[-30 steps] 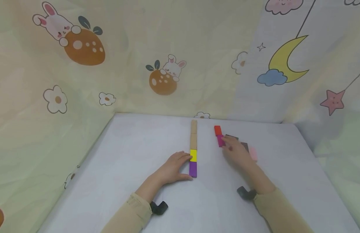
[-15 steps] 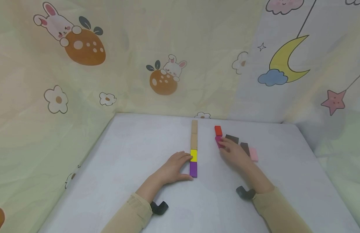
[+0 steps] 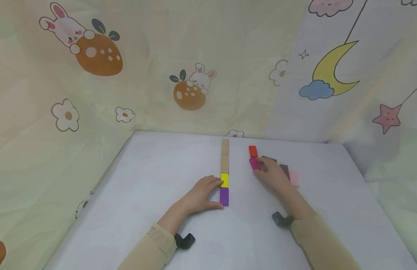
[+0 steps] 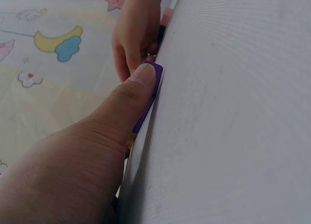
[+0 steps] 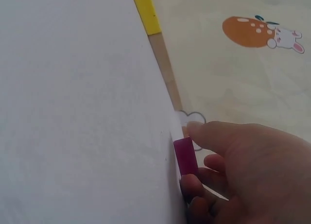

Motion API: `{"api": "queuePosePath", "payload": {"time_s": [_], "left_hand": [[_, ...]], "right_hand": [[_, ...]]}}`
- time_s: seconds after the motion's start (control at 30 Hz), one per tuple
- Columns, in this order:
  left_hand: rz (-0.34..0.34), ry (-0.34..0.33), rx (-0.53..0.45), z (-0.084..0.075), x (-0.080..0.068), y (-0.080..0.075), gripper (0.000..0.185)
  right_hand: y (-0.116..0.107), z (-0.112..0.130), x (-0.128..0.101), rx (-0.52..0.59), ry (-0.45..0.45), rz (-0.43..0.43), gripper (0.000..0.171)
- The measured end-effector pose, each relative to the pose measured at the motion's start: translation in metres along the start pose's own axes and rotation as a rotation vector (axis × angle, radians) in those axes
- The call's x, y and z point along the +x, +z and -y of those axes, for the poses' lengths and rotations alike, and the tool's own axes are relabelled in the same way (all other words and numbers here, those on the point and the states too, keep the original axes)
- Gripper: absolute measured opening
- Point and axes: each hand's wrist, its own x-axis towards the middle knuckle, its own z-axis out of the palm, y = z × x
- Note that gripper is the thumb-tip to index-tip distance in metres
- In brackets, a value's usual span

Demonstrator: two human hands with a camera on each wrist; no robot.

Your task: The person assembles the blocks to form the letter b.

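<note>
On the white table [image 3: 144, 187] a straight row of blocks runs away from me: two tan blocks [image 3: 224, 157], a yellow block [image 3: 224, 180] and a purple block [image 3: 224, 196]. My left hand [image 3: 213, 193] rests against the row's left side, fingers at the yellow block, thumb [image 4: 138, 88] lying straight along the purple block [image 4: 156, 78]. To the right, my right hand [image 3: 265, 168] pinches a magenta block [image 3: 254, 164]. In the right wrist view a finger [image 5: 209, 131] lies over the magenta block [image 5: 185, 156] and the thumb sits below it.
A red block [image 3: 252, 151] lies just beyond the magenta one. Dark brown blocks [image 3: 284, 170] and a pink block [image 3: 294, 179] lie by my right hand. Printed cloth walls [image 3: 195, 75] close in the table on three sides.
My right hand has shifted slightly at the magenta block, now partly covering the far brown block. My left hand and the block row have stayed still.
</note>
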Motion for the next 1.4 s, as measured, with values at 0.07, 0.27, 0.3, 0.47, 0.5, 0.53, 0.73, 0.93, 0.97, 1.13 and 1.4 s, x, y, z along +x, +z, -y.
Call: {"api": "queuePosePath", "payload": {"time_s": [0.07,0.27,0.3,0.47,0.5,0.53,0.73,0.93,0.97,1.13,1.4], "left_hand": [[0.002,-0.004,0.002,0.000,0.000,0.000,0.087],[0.010,-0.021,-0.011,-0.002,0.000,-0.001,0.087],[0.009,-0.020,-0.010,-0.002,0.000,-0.001,0.087],[0.001,-0.008,0.001,-0.001,0.000,0.001,0.087],[-0.001,-0.006,0.002,-0.001,0.000,0.001,0.087],[0.000,-0.006,0.002,-0.001,0.000,0.001,0.087],[0.006,-0.010,0.008,-0.001,0.000,0.000,0.087],[0.007,-0.012,0.006,-0.001,0.000,0.001,0.087],[0.007,-0.013,0.005,-0.001,0.000,0.001,0.086],[0.006,-0.014,0.007,0.000,0.001,0.002,0.086],[0.013,-0.030,-0.003,-0.001,0.001,0.002,0.087]], "right_hand": [[0.001,0.000,0.002,-0.009,-0.008,-0.002,0.065],[0.005,-0.002,0.006,-0.050,-0.036,-0.005,0.061],[0.005,-0.002,0.006,-0.051,-0.034,-0.002,0.061],[0.005,-0.003,0.006,-0.071,-0.029,0.000,0.061],[0.005,-0.003,0.006,-0.075,-0.027,-0.003,0.061],[0.005,-0.002,0.005,-0.079,-0.024,-0.007,0.061],[0.005,-0.001,0.005,-0.092,-0.003,-0.024,0.057],[0.006,-0.002,0.007,-0.086,0.000,-0.033,0.052],[0.006,-0.002,0.007,-0.086,0.000,-0.036,0.052],[0.006,-0.001,0.007,-0.078,-0.021,-0.044,0.049],[0.007,0.012,0.010,-0.003,-0.017,-0.013,0.049]]}}
